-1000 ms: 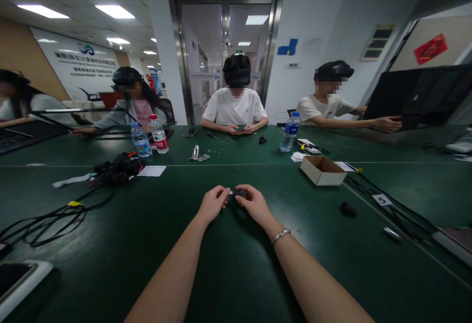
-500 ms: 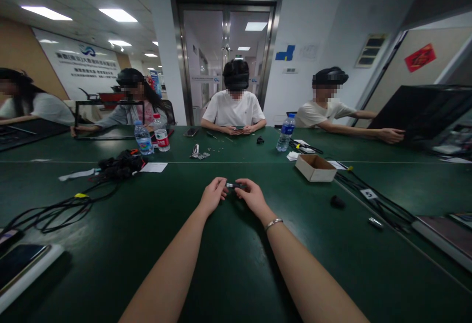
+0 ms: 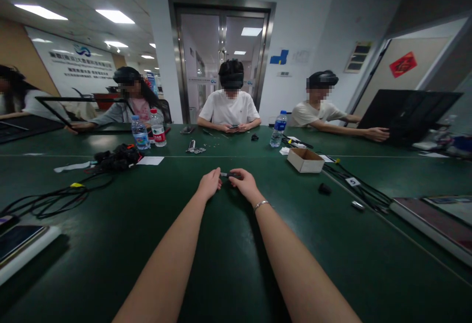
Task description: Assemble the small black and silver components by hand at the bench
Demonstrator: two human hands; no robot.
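Between my two hands, just above the green table (image 3: 228, 244), is a small dark cylindrical piece (image 3: 230, 175) with a silvery left part. My left hand (image 3: 210, 184) pinches its silvery left end between thumb and fingers. The dark right end is gripped by my right hand (image 3: 243, 183), whose wrist wears a bracelet. To the right on the table lie a black cap-like piece (image 3: 325, 189) and a short silver cylinder (image 3: 357, 206).
An open cardboard box (image 3: 305, 161) stands beyond my right hand, with black cables (image 3: 363, 190) beside it. Bottles (image 3: 140, 133), a black tangled bundle (image 3: 117, 158) and looped cables are left. Phones lie at both sides. Several people sit opposite, one holding a large black panel (image 3: 405, 115).
The whole view has shifted slightly, so my hands appear a little higher and farther left. Both still hold the small piece. At the left, a person's black frame has tilted.
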